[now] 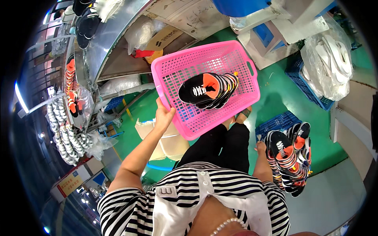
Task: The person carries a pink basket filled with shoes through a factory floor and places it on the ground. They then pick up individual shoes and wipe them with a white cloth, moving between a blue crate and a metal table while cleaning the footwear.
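Observation:
A pink plastic basket (246, 103) with pierced walls is tilted in front of me, over my legs. My left hand (164, 117) is closed on its left end, thumb over the rim. Inside lies a row of nested black shoes (193, 89) with orange linings, white laces and striped edges. Low on my right, my right hand (260, 146) has its fingers curled, partly hidden; what they hold is too small to make out. Right beside it is a larger stack of similar shoes (289, 157), next to a blue crate (277, 122).
Another blue crate (327, 103) at the right holds a clear bag of white sole-like pieces (330, 65). A metal workbench (112, 41) stands at the far left, a white machine frame (271, 39) at the far right. An opened carton (169, 145) sits on the green floor by my left arm.

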A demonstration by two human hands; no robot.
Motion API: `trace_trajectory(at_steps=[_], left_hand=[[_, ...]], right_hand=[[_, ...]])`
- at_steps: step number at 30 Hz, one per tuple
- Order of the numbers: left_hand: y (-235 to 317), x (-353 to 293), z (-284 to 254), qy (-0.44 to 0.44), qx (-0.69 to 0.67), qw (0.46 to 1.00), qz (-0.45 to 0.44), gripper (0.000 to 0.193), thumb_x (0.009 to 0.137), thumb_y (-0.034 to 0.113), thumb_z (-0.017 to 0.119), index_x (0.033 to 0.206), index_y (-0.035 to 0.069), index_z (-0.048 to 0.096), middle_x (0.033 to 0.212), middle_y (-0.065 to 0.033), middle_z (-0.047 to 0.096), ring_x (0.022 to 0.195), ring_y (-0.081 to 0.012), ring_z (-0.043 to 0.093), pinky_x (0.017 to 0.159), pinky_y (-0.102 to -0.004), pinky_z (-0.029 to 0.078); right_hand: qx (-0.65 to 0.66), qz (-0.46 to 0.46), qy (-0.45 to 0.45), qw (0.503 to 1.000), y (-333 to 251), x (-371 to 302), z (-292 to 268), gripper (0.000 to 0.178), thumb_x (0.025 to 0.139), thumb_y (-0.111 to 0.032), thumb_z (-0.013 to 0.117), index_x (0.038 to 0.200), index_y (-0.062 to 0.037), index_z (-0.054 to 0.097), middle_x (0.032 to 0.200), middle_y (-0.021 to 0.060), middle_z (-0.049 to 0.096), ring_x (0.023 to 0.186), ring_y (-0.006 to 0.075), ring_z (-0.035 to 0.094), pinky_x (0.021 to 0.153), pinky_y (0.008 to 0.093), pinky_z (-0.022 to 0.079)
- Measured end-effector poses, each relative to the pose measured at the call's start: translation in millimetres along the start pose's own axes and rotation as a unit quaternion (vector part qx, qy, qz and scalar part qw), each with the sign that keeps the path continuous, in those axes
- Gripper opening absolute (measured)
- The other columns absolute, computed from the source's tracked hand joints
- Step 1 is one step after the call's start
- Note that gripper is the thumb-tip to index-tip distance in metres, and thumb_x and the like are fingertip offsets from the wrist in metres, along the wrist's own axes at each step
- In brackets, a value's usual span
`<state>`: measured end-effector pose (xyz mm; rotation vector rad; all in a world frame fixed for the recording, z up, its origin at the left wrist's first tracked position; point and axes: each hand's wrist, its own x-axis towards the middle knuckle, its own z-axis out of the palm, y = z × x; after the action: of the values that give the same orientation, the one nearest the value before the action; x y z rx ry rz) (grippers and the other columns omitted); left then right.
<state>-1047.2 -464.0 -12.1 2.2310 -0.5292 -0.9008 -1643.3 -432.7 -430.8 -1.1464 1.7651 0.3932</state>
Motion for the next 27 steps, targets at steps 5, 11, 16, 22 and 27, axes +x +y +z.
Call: trace_trajectory(at_steps=[5,11,16,22,27], left_hand=[[8,16,-5,0.013,0.052,0.998,-0.018,0.056,0.077,0.003,0.056,0.125,0.005,0.028,0.097,-0.0127,0.060,0.089,-0.0201,0.060,0.079,-0.0316,0.048],[1,7,-1,0.022,0.023,0.999,-0.011,0.059,0.076,0.003,0.057,0.127,0.005,0.026,0.096,-0.0132,0.060,0.083,-0.0197,0.061,0.075,-0.0312,0.050],[3,-19,18,-0.001,0.041,0.999,-0.002,0.066,0.076,0.005,0.057,0.130,0.005,0.020,0.087,-0.0146,0.060,0.070,-0.0257,0.062,0.064,-0.0349,0.051],[35,-48,0,-0.010,0.072,0.996,0.048,0.073,0.076,0.016,0.057,0.136,0.002,0.016,0.070,-0.0193,0.061,0.062,-0.0375,0.061,0.060,-0.0453,0.050],[37,-53,-43,0.044,0.168,0.984,0.036,0.072,0.077,0.019,0.055,0.136,0.000,0.017,0.066,-0.0223,0.059,0.063,-0.0422,0.059,0.060,-0.0493,0.048]], right_hand=[[0.181,0.094,-0.069,0.976,-141,-46,8,0.017,0.085,-0.018,0.054,0.088,-0.0042,0.062,0.087,0.0092,0.061,0.073,0.0267,0.062,0.060,0.0374,0.053],[0.132,-0.249,0.200,0.938,-337,-107,-50,0.050,0.081,-0.027,0.066,0.118,0.0020,0.050,0.113,0.0185,0.057,0.105,0.0326,0.055,0.089,0.0362,0.043],[0.192,-0.135,0.050,0.971,-458,-130,-39,0.128,0.056,-0.053,0.081,0.137,0.0128,0.006,0.141,0.0283,0.025,0.131,0.0368,0.029,0.108,0.0374,0.025],[0.167,-0.071,0.190,0.965,-435,-89,6,0.101,0.053,-0.036,0.088,0.123,0.0086,0.031,0.118,0.0141,0.052,0.109,0.0239,0.050,0.095,0.0335,0.041],[0.468,-0.079,-0.128,0.871,-413,-98,-24,0.065,0.070,-0.001,0.073,0.128,-0.0039,0.044,0.117,0.0089,0.056,0.100,0.0219,0.057,0.085,0.0349,0.048]])
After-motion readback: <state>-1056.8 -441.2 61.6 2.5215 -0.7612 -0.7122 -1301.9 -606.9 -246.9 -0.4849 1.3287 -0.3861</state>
